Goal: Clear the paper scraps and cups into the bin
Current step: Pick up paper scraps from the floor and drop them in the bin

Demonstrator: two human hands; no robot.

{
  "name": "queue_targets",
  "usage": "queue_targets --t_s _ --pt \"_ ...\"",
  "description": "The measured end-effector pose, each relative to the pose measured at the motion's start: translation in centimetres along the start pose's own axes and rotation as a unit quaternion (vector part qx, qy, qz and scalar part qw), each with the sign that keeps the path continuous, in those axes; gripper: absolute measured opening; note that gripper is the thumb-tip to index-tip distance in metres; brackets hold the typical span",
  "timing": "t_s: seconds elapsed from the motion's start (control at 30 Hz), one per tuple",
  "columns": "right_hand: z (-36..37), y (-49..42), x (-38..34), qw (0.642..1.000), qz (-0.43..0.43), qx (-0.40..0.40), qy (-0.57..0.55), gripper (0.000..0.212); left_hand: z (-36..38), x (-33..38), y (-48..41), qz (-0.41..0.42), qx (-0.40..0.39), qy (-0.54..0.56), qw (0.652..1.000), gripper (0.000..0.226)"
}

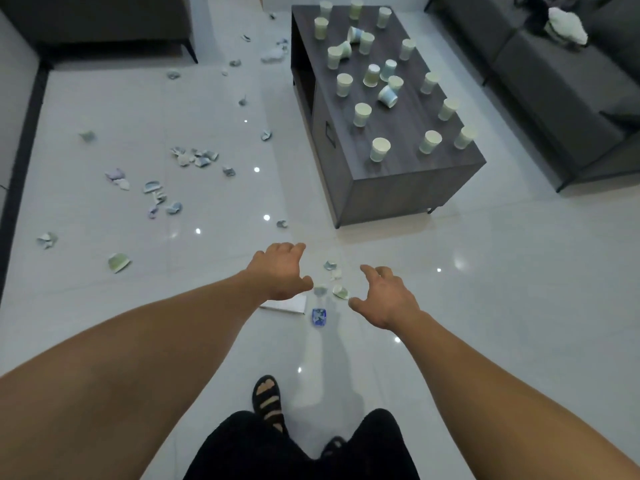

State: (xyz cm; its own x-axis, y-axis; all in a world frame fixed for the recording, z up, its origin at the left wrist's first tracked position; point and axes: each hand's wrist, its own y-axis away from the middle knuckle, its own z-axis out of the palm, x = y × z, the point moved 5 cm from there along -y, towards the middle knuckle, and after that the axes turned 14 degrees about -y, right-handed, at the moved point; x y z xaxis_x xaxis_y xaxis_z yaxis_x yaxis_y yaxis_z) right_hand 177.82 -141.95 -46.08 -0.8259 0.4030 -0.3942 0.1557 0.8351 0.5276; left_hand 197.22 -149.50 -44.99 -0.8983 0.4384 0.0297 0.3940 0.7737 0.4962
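White shiny floor (485, 306) has paper scraps (194, 157) all over, and a dark table (398, 194) holds many cups (380, 149). Left hand (280, 271) and right hand (384, 299) are spread, holding nothing, with small scraps (340, 292) on the floor between them, beside a blue packet (319, 317)
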Motion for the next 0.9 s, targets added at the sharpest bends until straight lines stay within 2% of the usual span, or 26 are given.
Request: queue_targets --t_s 0.23,0.4,0.63,0.7,0.9 --pt "-1.3 -11.1 2.7 0.998 -0.031 -0.045 0.005 0.074 0.3 0.9 -9.9 -0.033 -0.029 0.017 0.999 0.073" --pt "0.3 -20.4 7.0 0.990 -0.061 -0.122 0.027 0.075 4.6 2.9 -16.7 -0.104 -0.054 0.083 0.990 0.071" --pt "9.5 -31.2 13.8 0.968 -0.086 -0.226 0.070 0.074 19.2 5.9 -24.2 -0.212 -0.138 0.210 0.944 0.069" --pt "13.8 -34.1 15.9 0.962 -0.088 -0.244 0.082 0.074 24.7 6.3 -25.9 -0.241 -0.149 0.242 0.928 0.065" --pt "30.3 -42.3 20.2 0.949 -0.106 -0.284 0.085 0.071 42.7 6.1 -31.6 -0.295 -0.173 0.307 0.888 0.072"
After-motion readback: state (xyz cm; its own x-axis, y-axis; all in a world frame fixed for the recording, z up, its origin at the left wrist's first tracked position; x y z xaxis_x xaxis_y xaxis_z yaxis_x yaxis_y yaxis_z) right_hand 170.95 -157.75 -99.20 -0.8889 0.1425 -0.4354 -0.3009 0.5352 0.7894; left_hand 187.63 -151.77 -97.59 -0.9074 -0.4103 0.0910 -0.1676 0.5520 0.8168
